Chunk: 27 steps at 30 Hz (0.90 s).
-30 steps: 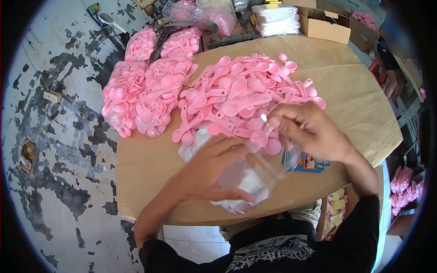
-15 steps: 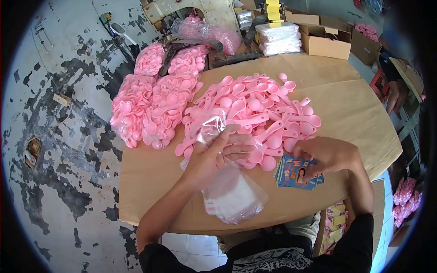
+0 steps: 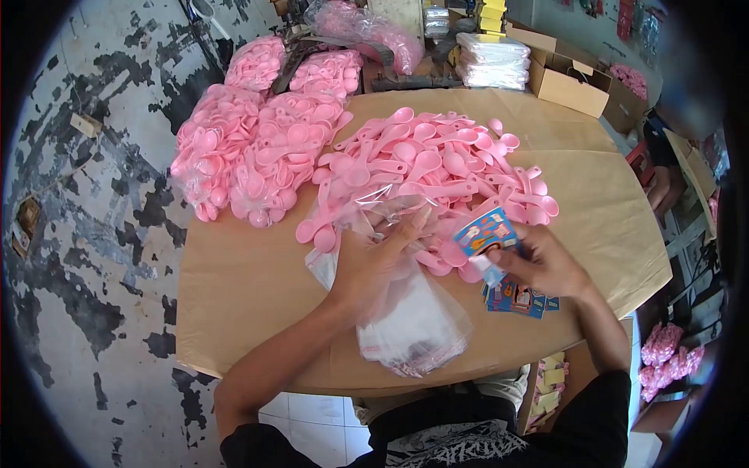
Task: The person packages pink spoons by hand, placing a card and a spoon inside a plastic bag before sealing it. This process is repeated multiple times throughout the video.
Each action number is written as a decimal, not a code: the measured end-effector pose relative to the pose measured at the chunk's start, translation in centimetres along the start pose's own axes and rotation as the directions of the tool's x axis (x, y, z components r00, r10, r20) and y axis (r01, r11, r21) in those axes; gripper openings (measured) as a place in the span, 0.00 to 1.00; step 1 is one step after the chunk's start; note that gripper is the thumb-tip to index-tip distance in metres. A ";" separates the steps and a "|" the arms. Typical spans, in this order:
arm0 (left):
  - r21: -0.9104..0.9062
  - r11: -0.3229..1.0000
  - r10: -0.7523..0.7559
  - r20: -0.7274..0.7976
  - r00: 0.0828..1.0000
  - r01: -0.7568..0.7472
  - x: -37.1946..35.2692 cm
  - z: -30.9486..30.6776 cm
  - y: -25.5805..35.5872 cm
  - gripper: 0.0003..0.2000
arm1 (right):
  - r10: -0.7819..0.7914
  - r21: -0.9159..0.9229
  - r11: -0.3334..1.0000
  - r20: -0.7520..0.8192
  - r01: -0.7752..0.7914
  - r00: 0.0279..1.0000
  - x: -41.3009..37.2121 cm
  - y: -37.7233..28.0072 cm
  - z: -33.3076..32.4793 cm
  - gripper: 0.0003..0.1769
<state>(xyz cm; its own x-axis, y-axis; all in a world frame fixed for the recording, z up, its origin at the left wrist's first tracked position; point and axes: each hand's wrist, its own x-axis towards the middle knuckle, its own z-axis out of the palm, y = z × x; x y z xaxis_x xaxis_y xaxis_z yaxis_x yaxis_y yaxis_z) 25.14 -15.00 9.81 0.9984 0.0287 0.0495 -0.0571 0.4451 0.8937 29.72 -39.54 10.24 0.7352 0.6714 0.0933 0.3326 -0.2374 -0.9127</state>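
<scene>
My left hand (image 3: 373, 261) grips a clear plastic bag (image 3: 390, 204), its fingers partly seen through the film. Below that hand lies a stack of clear bags (image 3: 413, 327) on the brown paper-covered table (image 3: 257, 312). Between the thumb and fingers of my right hand (image 3: 538, 261) is a blue printed card (image 3: 485, 238), held up and tilted. Under it a pile of similar cards (image 3: 516, 300) rests on the table. A large heap of loose pink spoons (image 3: 437, 160) lies just beyond both hands.
Bags filled with pink spoons (image 3: 265, 156) stand at the back left. Stacked clear packets (image 3: 493, 61) and an open cardboard box (image 3: 573, 82) are at the back. Another person's hand (image 3: 663, 191) shows at the far right. A box of yellow-labelled items (image 3: 550, 386) sits below the table's front edge.
My right hand has lifted a card from the pile and moved it up and left. The clear bag at my left hand looks more spread. The whole view has shifted slightly.
</scene>
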 end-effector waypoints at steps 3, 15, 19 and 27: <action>-0.005 1.000 -0.023 0.029 0.999 0.023 -0.3 0.3 0.1 0.17 | 0.078 0.055 0.995 -0.010 -0.077 0.997 0.6 -1.1 1.9 0.14; 0.062 0.997 -0.052 0.210 0.976 0.040 -1.1 0.2 -1.0 0.14 | 0.095 0.063 0.993 0.055 -0.099 0.994 1.3 -2.5 2.2 0.12; 0.078 0.995 -0.075 0.229 0.970 0.059 -1.0 0.0 -0.5 0.13 | 0.084 0.118 0.990 -0.015 -0.082 0.996 1.7 -2.5 3.1 0.11; -0.254 0.964 -0.020 0.220 0.975 0.077 -1.1 0.8 0.9 0.21 | -0.124 -0.021 0.992 -0.088 0.123 0.988 3.9 -1.7 3.6 0.13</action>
<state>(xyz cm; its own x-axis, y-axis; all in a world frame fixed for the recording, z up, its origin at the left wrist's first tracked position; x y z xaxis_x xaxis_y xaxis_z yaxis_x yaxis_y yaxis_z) 23.95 -15.38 10.89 0.9756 -0.1781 0.1284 0.0212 0.6584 0.7523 29.87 -34.03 10.75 0.7372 0.6313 0.2408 0.4331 -0.1680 -0.8855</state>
